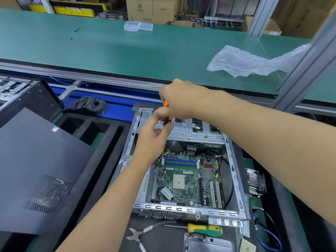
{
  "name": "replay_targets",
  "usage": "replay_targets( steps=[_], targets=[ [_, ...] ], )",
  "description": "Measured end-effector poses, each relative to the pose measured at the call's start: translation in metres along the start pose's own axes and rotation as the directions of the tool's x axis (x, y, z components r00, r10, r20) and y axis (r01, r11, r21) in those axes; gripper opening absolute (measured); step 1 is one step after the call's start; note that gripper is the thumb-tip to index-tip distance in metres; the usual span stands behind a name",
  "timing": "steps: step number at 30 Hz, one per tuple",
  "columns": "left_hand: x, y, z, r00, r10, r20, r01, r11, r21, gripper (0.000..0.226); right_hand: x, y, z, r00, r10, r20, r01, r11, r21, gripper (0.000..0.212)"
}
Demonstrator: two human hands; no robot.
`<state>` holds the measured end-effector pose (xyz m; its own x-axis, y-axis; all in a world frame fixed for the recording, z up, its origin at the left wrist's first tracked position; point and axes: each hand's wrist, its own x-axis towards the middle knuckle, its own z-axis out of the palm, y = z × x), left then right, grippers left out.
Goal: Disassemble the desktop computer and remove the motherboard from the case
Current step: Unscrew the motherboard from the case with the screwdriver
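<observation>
while left hand hovers, right hand grips (perhaps) screwdriver.

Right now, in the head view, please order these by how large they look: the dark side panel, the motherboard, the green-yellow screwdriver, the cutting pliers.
1. Dark side panel, though it lies nearer the camera.
2. Motherboard.
3 and 4. Green-yellow screwdriver and cutting pliers look alike in length; I would not rank them.
</observation>
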<state>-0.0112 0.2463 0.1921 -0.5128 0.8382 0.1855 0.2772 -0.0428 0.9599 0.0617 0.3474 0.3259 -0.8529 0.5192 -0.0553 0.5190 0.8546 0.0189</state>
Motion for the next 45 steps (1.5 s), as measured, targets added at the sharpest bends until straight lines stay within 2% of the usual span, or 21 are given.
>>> replay_targets(
  steps=[3,6,11,15,18,21,25,30,32,36,39,41,45],
  targets=[
    [-0.0011,-0.0029,-0.0009,1.000,0.016,-0.003,-0.016,1.000,0.013,0.030,0.0001,0.0028,-0.0004,0.998,-0.044,0.047,0.039,0.994,0.102,0.034],
    [0.0007,-0.0035,-0.0024,0.999,-0.019,-0.050,0.019,1.000,0.005,0.017,-0.0023,0.0055,-0.0022,0.997,-0.026,0.075,0.009,0.977,0.212,0.044],
    [0.0026,0.0023,0.0003,0.991,-0.045,-0.124,0.046,0.999,0.002,0.021,-0.0020,0.0031,0.0012,0.994,0.092,0.055,-0.098,0.990,0.105,0.063],
    [-0.0009,-0.0021,0.0003,0.998,-0.010,-0.066,0.010,1.000,0.002,0.021,-0.0009,0.0037,0.0006,0.997,0.035,0.074,-0.041,0.996,0.078,0.046],
    [-0.0030,-0.0036,-0.0007,0.997,-0.009,-0.076,0.011,0.999,0.030,0.025,-0.0031,0.0068,-0.0045,0.992,-0.015,0.126,-0.003,0.990,0.138,0.039],
    [0.0008,-0.0012,-0.0016,0.992,-0.043,-0.122,0.045,0.999,0.012,0.016,-0.0050,0.0067,-0.0055,0.995,0.010,0.098,-0.029,0.980,0.197,0.049],
    [0.0025,0.0014,0.0003,0.986,-0.060,-0.158,0.059,0.998,-0.011,0.022,-0.0045,0.0023,-0.0006,0.997,0.076,0.016,-0.077,0.994,0.077,0.061],
    [-0.0005,-0.0045,-0.0042,0.995,-0.041,-0.091,0.041,0.999,-0.003,0.025,-0.0034,0.0041,0.0004,1.000,-0.014,0.025,0.010,0.989,0.151,0.039],
    [-0.0012,-0.0040,-0.0052,0.997,-0.023,-0.075,0.023,1.000,0.000,0.025,-0.0037,0.0057,-0.0026,0.999,-0.028,0.043,0.019,0.979,0.203,0.038],
    [0.0016,0.0003,-0.0050,0.994,-0.040,-0.102,0.038,0.999,-0.021,0.014,-0.0033,0.0055,-0.0041,0.997,-0.003,0.071,-0.014,0.971,0.240,0.049],
    [0.0024,0.0023,-0.0023,0.989,-0.071,-0.126,0.067,0.997,-0.040,0.020,-0.0014,0.0029,-0.0006,0.999,0.036,0.039,-0.041,0.990,0.138,0.061],
    [0.0016,0.0028,-0.0024,0.989,-0.069,-0.128,0.063,0.997,-0.048,0.026,0.0001,0.0019,0.0014,1.000,0.012,0.025,-0.015,0.994,0.109,0.056],
    [-0.0023,-0.0004,-0.0041,0.997,-0.036,-0.064,0.031,0.996,-0.088,0.016,0.0001,0.0040,0.0019,0.995,-0.094,0.044,0.082,0.972,0.219,0.029]
  ],
)
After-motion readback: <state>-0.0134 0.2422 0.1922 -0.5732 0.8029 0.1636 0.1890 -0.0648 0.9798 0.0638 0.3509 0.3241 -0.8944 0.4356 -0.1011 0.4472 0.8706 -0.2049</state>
